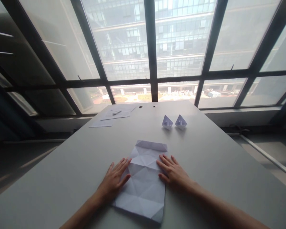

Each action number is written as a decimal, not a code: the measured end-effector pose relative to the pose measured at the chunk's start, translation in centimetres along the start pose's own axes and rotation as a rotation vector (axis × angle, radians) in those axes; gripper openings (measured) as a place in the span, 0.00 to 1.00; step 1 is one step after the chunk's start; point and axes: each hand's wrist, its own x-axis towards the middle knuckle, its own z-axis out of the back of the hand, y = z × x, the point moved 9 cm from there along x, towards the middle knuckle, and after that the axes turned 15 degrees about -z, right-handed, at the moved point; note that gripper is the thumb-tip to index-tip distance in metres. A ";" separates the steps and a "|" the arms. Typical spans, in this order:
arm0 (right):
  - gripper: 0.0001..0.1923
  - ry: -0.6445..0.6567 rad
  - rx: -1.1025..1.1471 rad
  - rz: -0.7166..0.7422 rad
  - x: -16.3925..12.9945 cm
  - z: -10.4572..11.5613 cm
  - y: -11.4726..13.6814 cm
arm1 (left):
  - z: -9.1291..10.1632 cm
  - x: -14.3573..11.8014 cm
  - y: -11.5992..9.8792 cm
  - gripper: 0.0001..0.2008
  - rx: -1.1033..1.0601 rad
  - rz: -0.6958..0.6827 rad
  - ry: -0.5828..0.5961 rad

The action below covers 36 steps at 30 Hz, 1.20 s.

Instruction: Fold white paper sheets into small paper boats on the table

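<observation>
A creased sheet of white paper [143, 181] lies on the white table in front of me, its far end turned up in a narrow strip. Fold lines cross it in a diamond pattern. My left hand [116, 178] rests along the left edge of the sheet, fingers stretched out and pointing forward. On the opposite edge lies my right hand [173, 171], its fingers spread and touching the paper. Both palms face down, and neither hand grips anything. The sheet's near right corner lifts slightly.
Two folded paper boats [167, 122] stand side by side farther back on the right. At the back left are several flat paper sheets [101, 122] with a small white object [116, 112] on top. Tall windows rise beyond the far edge of the table [81, 159].
</observation>
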 end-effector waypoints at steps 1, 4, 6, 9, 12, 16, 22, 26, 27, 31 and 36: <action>0.32 0.001 0.001 0.000 0.0 0.0 0.0 | 0.0 0.0 0.1 0.31 -0.028 0.012 -0.004; 0.33 -0.008 0.007 0.001 0.1 -0.1 0.0 | 0.7 0.2 0.3 0.29 -0.155 0.061 -0.071; 0.33 -0.018 0.014 0.010 0.2 0.0 0.0 | 1.8 0.4 0.6 0.27 -0.307 0.122 -0.182; 0.32 -0.025 0.023 0.031 0.4 0.1 0.2 | 3.4 0.5 1.2 0.25 -0.619 0.248 -0.396; 0.31 -0.026 0.029 0.049 0.5 0.3 0.2 | 3.8 0.6 1.3 0.29 -0.868 0.351 -0.486; 0.31 -0.010 0.030 0.094 0.2 0.6 0.1 | 2.9 0.5 1.4 0.40 -1.110 0.472 -0.433; 0.30 0.018 0.019 0.100 -0.2 0.7 -0.1 | 3.2 -0.3 2.9 0.53 -1.175 0.507 -0.410; 0.30 0.060 -0.002 0.088 -0.7 1.2 -1.4 | 3.1 -2.3 6.9 0.46 -0.933 0.537 -0.249; 0.30 0.080 -0.005 0.097 -1.0 1.4 -2.0 | 3.1 -3.0 8.1 0.43 -0.819 0.533 -0.189; 0.31 0.129 0.004 0.126 -2.7 2.9 -5.7 | 3.6 -5.8 11.6 0.33 -0.299 0.520 0.001; 0.31 0.103 0.029 0.097 -4.4 4.6 -9.4 | 7.9 -4.0 9.5 0.29 0.134 0.402 -0.071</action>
